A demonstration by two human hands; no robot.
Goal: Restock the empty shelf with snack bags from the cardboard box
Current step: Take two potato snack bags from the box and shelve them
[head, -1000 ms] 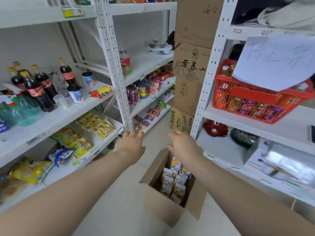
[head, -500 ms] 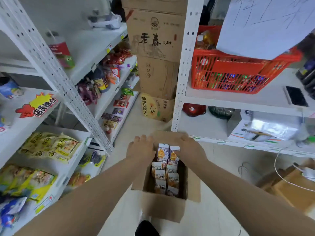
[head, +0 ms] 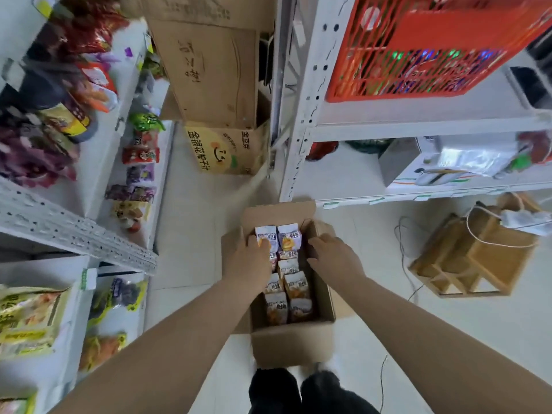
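the open brown cardboard box (head: 291, 345) stands on the pale tiled floor (head: 191, 264), near the white metal shelf rack (head: 301, 115) on the right and just beyond the person's black trouser legs (head: 274, 389). it is packed with two rows of small white-and-purple snack bags (head: 289, 239). half a second ago both hands hovered at its far rim; now they are down inside it. the left hand (head: 249, 264) lies over the far left bags, fingers bent onto one. the right hand (head: 334, 256) dips between the bags and the right wall. whether either hand actually grips a bag cannot be told.
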